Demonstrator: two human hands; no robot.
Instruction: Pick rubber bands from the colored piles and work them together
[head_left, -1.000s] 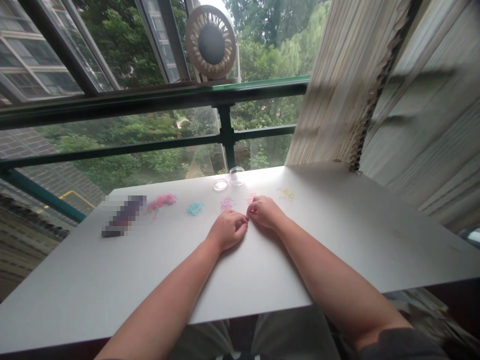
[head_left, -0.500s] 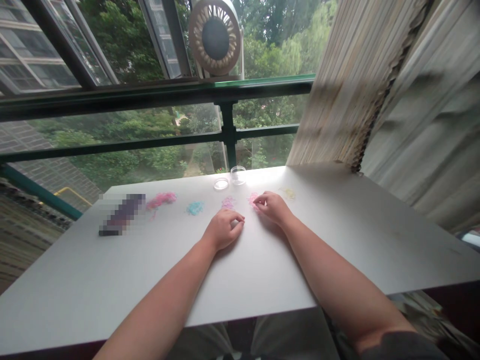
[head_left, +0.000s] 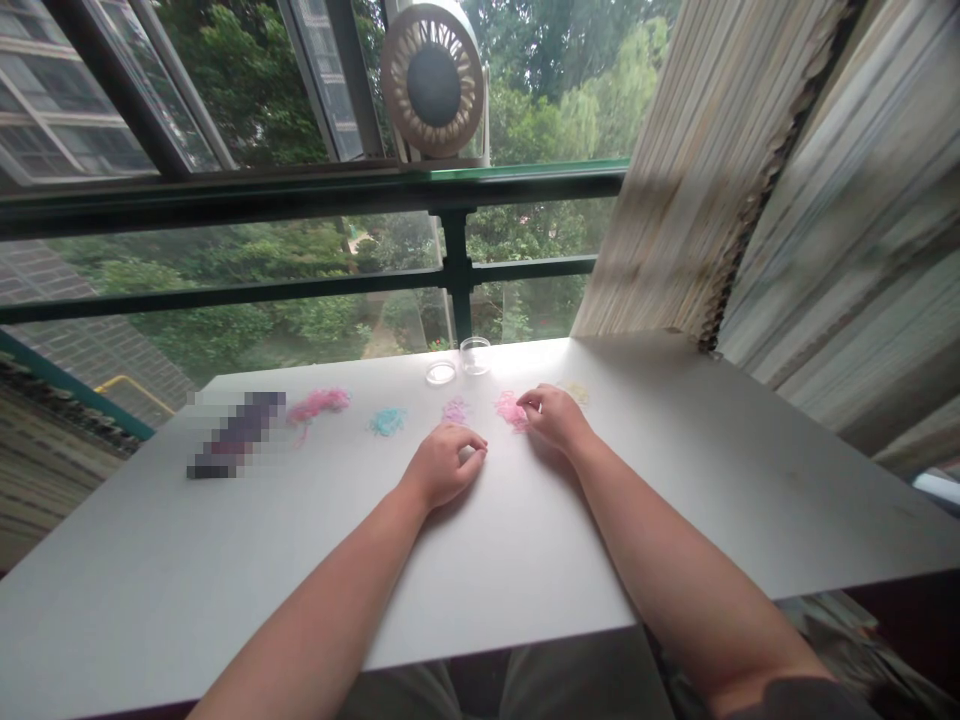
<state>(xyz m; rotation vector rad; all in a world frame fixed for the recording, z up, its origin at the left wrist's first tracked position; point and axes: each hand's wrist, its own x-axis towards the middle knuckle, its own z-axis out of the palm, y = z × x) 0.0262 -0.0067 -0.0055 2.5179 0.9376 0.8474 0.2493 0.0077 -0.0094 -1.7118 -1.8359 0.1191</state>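
Observation:
My left hand (head_left: 448,466) rests on the white table, fingers curled and thumb close to the index finger; anything between the tips is too small to make out. Just beyond it lies a small lilac pile (head_left: 455,410) of thin, loop-like pieces resembling tiny rubber bands. My right hand (head_left: 556,418) is at the right edge of a pink pile (head_left: 511,410) of similar pieces, its thumb and forefinger pinched together. Whatever that pinch holds cannot be seen. Partly behind the right hand is a pale yellow pile (head_left: 576,393). A turquoise pile (head_left: 388,421) sits farther left.
A clear round container (head_left: 475,357) and a clear shallow lid or dish (head_left: 441,373) stand at the back of the table (head_left: 300,570). To the left are a deeper pink cluster (head_left: 321,404) and a blurred dark object (head_left: 238,435). A fan (head_left: 433,85) stands beyond, above the railing.
My right hand has shifted slightly right, uncovering more of the pink pile. The left hand stays nearly in place. The view has moved a little.

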